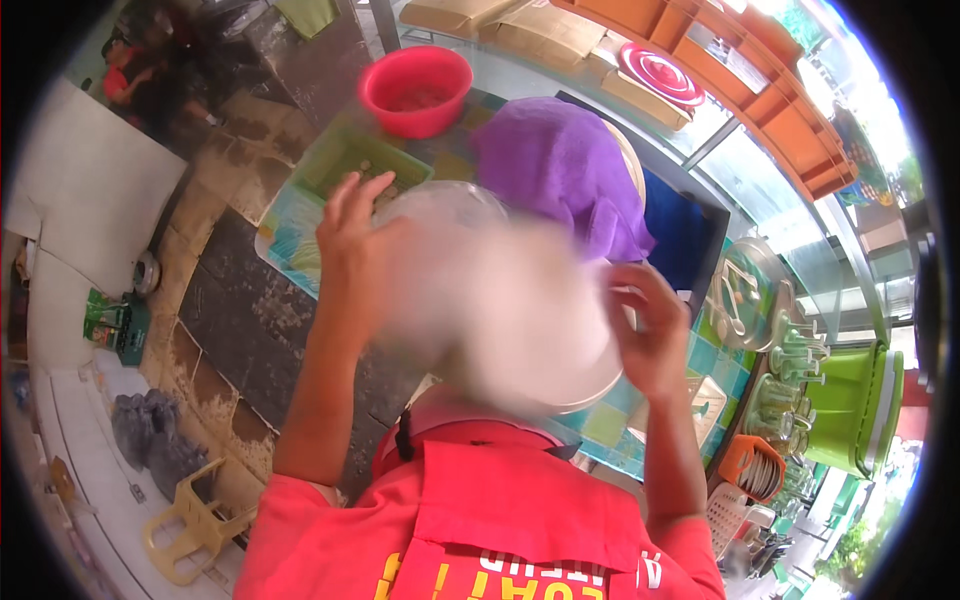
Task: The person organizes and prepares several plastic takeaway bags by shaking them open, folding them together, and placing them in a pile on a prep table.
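Note:
A pale blur covers the middle of the view and hides much of what lies between my hands. My left hand (356, 259) is raised at the left of a clear, plastic-looking thing (450, 196). Its fingers are apart, but the thumb side fades into the blur, so a grip there cannot be told. My right hand (649, 322) has its fingers curled beside a large white round vessel (570, 367); whether it pinches something is unclear. Just beyond the vessel, a purple cloth (540, 165) drapes over a pale round container (628, 154).
On the tiled table (607, 424) stand a green plastic tray (326, 161) with small pieces inside and a red basin (416, 94). Glass mugs (776, 405) and a lime-green bin (847, 412) are at right. A yellow plastic chair (191, 525) stands lower left; a person (124, 82) is far left.

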`<state>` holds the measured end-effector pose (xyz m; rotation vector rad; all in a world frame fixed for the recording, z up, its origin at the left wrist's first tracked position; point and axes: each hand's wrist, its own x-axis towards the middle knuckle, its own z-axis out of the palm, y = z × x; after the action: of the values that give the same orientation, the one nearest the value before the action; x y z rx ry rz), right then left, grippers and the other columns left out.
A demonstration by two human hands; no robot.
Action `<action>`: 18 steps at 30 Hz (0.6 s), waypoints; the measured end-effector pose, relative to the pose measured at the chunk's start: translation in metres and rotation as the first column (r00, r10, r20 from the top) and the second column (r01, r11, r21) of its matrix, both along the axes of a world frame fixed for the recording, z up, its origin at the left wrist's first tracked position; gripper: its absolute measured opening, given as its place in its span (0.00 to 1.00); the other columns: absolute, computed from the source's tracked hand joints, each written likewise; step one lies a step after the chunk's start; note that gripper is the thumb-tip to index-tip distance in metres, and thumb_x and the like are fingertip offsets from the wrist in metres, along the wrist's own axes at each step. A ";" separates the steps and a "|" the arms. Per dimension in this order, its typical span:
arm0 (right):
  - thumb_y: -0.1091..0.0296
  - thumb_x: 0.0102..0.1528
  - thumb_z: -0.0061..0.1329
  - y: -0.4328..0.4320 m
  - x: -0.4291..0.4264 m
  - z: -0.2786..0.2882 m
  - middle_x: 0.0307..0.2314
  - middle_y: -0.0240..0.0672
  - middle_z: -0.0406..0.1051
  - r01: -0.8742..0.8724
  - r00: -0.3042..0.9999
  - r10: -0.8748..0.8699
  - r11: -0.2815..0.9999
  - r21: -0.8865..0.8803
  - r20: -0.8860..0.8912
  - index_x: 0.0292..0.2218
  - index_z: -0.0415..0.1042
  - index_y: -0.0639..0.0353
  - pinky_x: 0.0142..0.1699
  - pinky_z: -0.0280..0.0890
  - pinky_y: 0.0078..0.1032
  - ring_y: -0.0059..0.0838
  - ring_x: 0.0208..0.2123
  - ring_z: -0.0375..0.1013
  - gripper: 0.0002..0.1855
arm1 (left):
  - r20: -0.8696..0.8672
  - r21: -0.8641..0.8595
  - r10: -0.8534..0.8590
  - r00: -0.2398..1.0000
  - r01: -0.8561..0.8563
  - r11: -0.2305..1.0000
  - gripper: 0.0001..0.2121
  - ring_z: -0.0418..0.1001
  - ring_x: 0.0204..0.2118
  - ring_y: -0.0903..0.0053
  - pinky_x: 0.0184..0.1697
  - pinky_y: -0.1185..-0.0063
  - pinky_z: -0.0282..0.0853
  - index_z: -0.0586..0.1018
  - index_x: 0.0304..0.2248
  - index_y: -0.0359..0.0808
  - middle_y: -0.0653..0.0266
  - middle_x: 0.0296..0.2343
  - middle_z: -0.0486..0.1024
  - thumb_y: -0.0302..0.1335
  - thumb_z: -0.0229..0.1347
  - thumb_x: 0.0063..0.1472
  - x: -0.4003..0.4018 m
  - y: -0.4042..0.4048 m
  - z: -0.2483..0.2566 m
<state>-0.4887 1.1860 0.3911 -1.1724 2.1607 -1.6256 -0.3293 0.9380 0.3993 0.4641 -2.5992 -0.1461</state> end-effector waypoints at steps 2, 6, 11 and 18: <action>0.85 0.48 0.47 -0.062 0.019 0.017 0.32 0.42 0.72 -0.171 0.984 0.169 0.985 -0.038 -0.057 0.37 0.71 0.66 0.40 0.71 0.23 0.34 0.33 0.75 0.12 | 0.060 0.161 0.115 0.992 -0.123 0.979 0.13 0.54 0.57 0.54 0.56 0.62 0.56 0.80 0.34 0.45 0.51 0.51 0.63 0.20 0.58 0.47 0.002 -0.024 -0.028; 0.83 0.45 0.47 -0.141 0.034 -0.009 0.33 0.50 0.71 -0.250 0.958 0.272 0.947 0.203 -0.089 0.33 0.70 0.69 0.41 0.70 0.31 0.44 0.33 0.73 0.10 | 0.220 0.139 0.094 0.971 -0.127 0.982 0.16 0.53 0.57 0.49 0.57 0.59 0.56 0.80 0.37 0.46 0.49 0.53 0.61 0.20 0.58 0.46 -0.002 -0.041 -0.048; 0.79 0.42 0.48 -0.159 0.023 -0.069 0.34 0.52 0.69 -0.083 0.834 0.299 0.899 0.430 -0.464 0.31 0.71 0.71 0.46 0.66 0.34 0.48 0.40 0.69 0.11 | 0.242 0.336 -0.065 0.968 -0.021 0.942 0.21 0.60 0.53 0.48 0.54 0.64 0.61 0.78 0.42 0.45 0.47 0.53 0.61 0.18 0.56 0.46 0.005 -0.043 -0.050; 0.76 0.41 0.49 -0.173 0.019 -0.069 0.37 0.52 0.67 -0.061 0.873 0.384 0.696 0.715 -0.300 0.32 0.71 0.71 0.48 0.65 0.34 0.48 0.44 0.66 0.13 | 0.110 0.432 -0.089 0.990 0.034 0.901 0.20 0.67 0.46 0.46 0.50 0.63 0.65 0.75 0.43 0.41 0.43 0.52 0.60 0.21 0.57 0.48 0.011 -0.034 -0.065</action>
<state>-0.4695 1.0125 0.3218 -1.5281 2.3882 -0.3550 -0.3183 0.9037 0.3342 0.5574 -2.7053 -0.7469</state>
